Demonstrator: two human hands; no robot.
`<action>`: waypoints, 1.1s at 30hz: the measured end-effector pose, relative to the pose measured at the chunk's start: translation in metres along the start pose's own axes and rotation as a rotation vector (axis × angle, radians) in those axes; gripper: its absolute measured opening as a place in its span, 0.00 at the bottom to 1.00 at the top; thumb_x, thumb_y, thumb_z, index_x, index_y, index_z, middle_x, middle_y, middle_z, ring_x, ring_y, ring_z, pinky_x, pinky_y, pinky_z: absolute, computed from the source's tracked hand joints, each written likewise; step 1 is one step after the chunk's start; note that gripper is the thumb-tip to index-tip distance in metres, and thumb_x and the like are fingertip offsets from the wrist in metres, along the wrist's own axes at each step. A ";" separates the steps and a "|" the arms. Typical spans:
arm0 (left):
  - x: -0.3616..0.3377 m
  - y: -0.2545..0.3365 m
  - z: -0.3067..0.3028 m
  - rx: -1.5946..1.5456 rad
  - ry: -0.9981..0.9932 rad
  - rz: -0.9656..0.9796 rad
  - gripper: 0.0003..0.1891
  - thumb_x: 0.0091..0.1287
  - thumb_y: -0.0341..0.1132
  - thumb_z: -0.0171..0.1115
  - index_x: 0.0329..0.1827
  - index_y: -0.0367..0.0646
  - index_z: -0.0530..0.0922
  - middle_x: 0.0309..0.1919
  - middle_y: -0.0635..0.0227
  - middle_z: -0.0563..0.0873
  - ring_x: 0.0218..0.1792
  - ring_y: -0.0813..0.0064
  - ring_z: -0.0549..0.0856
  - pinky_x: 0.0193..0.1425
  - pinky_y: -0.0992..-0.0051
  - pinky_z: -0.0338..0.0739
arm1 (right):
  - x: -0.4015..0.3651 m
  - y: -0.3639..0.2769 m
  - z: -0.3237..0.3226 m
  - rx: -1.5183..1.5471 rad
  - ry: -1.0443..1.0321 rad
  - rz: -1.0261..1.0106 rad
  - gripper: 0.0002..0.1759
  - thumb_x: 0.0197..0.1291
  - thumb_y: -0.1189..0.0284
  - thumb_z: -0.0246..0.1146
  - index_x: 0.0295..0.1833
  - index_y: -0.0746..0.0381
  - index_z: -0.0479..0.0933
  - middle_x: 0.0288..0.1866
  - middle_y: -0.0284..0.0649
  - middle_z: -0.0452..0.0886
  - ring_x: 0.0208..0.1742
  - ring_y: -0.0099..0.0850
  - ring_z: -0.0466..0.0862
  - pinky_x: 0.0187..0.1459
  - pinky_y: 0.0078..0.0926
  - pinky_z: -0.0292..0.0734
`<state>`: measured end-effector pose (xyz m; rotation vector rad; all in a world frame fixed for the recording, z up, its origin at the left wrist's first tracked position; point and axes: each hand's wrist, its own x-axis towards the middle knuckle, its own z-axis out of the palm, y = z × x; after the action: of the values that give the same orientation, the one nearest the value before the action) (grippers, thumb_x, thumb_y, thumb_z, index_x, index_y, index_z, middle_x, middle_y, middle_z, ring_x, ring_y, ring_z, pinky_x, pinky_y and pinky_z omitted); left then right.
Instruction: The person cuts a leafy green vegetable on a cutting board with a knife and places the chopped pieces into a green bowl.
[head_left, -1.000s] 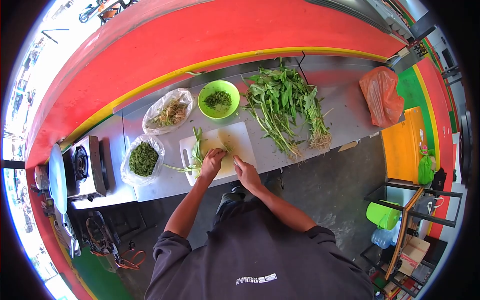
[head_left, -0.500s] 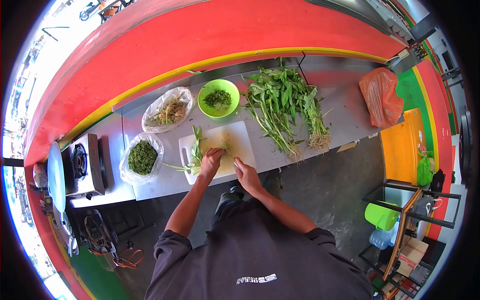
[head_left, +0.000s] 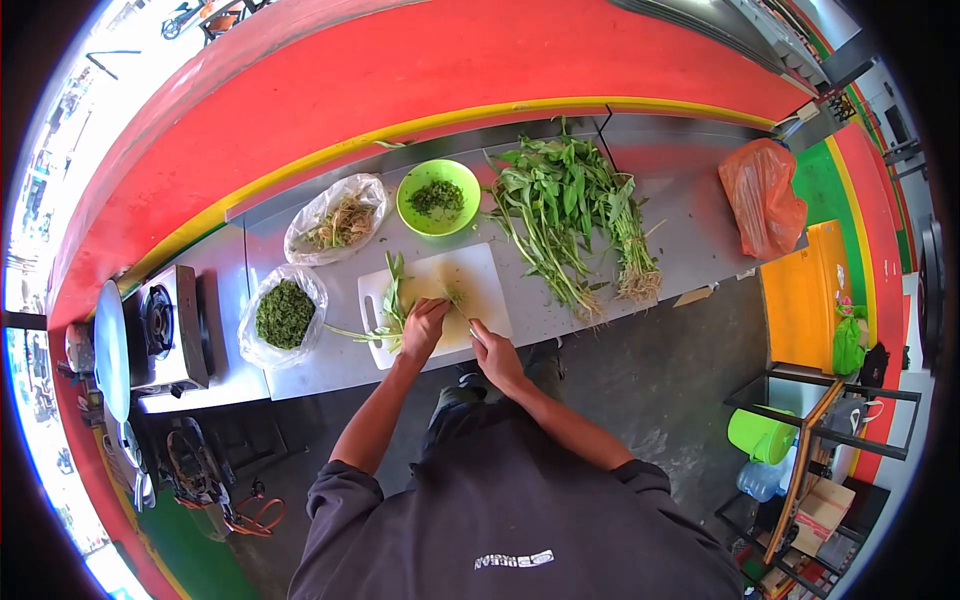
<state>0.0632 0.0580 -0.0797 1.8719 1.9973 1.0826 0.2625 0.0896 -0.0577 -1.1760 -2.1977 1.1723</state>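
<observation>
Green stems (head_left: 392, 305) lie across the white cutting board (head_left: 485, 270); left hand (head_left: 425, 325) is curled down over them, probably so they don't roll; right hand (head_left: 497, 352) is clenched on what looks like a knife (head_left: 465, 322), angled at the cut ends; green bowl (head_left: 437, 197) sits handy just behind.

Bright daylight throughout, colours saturated. Strong fisheye distortion: the worktop (head_left: 560, 310) and red wall (head_left: 420, 70) bow, corners vignette to black. Left edge overexposed to white. Focus is sharp centrally, softer at the rim. Shadows soft.
</observation>
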 end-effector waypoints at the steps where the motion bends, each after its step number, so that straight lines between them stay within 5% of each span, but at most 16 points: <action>1: 0.000 -0.001 0.001 -0.003 0.001 -0.001 0.12 0.60 0.22 0.66 0.47 0.39 0.88 0.45 0.60 0.90 0.47 0.57 0.87 0.53 0.63 0.83 | -0.001 0.001 -0.001 -0.019 -0.015 0.011 0.21 0.71 0.71 0.61 0.67 0.59 0.74 0.36 0.59 0.85 0.40 0.58 0.85 0.38 0.51 0.78; 33: 0.003 -0.001 -0.002 0.052 -0.012 -0.024 0.08 0.64 0.25 0.66 0.45 0.40 0.86 0.39 0.60 0.84 0.42 0.55 0.84 0.48 0.60 0.80 | 0.013 -0.004 0.003 -0.017 0.009 -0.007 0.21 0.71 0.70 0.62 0.67 0.58 0.73 0.33 0.58 0.84 0.37 0.59 0.85 0.36 0.52 0.77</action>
<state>0.0602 0.0601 -0.0779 1.8695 2.0550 1.0210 0.2507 0.0971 -0.0567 -1.1774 -2.2072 1.1456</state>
